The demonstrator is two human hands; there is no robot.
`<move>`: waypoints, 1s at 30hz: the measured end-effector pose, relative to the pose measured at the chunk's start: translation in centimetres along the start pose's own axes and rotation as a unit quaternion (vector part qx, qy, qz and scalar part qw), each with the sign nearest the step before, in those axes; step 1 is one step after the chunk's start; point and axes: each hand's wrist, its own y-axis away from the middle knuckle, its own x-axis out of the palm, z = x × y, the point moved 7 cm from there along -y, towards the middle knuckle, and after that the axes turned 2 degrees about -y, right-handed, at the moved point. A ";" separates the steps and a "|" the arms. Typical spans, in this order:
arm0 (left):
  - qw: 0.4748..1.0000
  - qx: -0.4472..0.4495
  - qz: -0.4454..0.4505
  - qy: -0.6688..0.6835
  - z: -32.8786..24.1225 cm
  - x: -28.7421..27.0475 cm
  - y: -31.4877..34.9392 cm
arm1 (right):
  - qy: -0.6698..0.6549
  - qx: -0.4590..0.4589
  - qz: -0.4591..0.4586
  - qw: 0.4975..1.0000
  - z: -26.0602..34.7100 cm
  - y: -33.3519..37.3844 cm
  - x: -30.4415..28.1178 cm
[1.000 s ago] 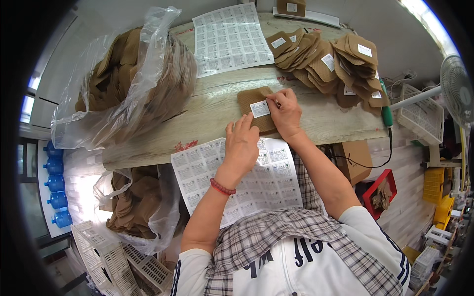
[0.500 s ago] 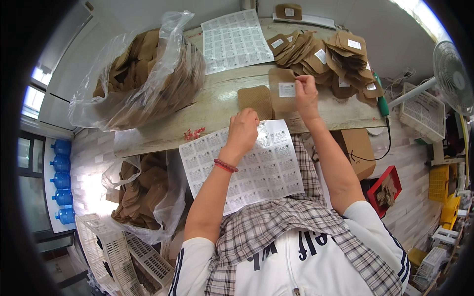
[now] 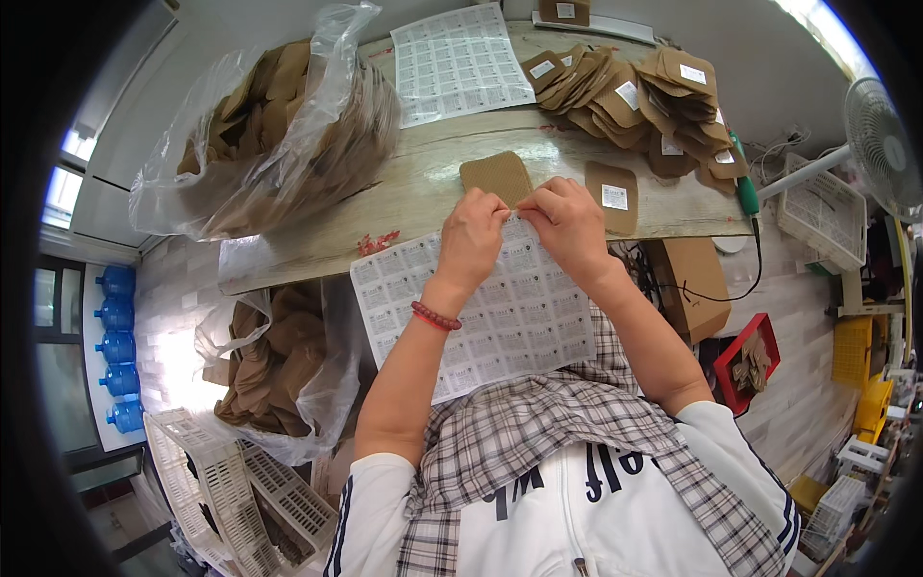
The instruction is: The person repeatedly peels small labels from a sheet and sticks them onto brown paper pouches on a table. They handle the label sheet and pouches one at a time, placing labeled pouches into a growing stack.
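Note:
A white sheet of printed labels (image 3: pixel 461 327) slopes from the table's front edge down over my lap. My left hand (image 3: pixel 471 242) pinches its upper edge. Close beside it, thumb and fingertips of my right hand (image 3: pixel 569 231) are pinched at the same edge; whether a single label is lifted there is hidden. Just beyond my fingertips lies a plain brown textured pad (image 3: pixel 495 175) with rounded corners. Right of my right hand rests another brown pad (image 3: pixel 601 175) bearing one white label.
Labelled brown pads are heaped (image 3: pixel 606 101) at the table's back right, near a green-handled tool (image 3: pixel 747 195). A second label sheet (image 3: pixel 461 62) lies at the back. A clear bag of brown pads (image 3: pixel 279 144) stands left; another bag (image 3: pixel 279 365) sits below. A fan (image 3: pixel 880 144) is at right.
My right hand has left the labelled pad and come back left to the label sheet's top edge beside my left hand. The labelled pad now lies farther right, apart from the plain one.

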 end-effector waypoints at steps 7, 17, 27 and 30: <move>0.999 -0.011 0.025 0.030 2.4 0.0 0.5 | -0.021 -0.073 -0.021 0.997 0.4 0.6 1.3; 0.981 -0.162 0.093 0.052 5.0 0.1 1.1 | -0.213 -0.106 -0.019 0.971 0.1 2.8 0.5; 0.982 0.106 -0.070 -0.140 1.6 0.8 1.7 | -0.450 0.297 0.055 0.841 -9.5 -2.8 5.7; 0.990 0.071 -0.008 -0.118 2.1 1.7 1.7 | -0.379 0.279 0.133 0.872 -10.2 -3.6 8.5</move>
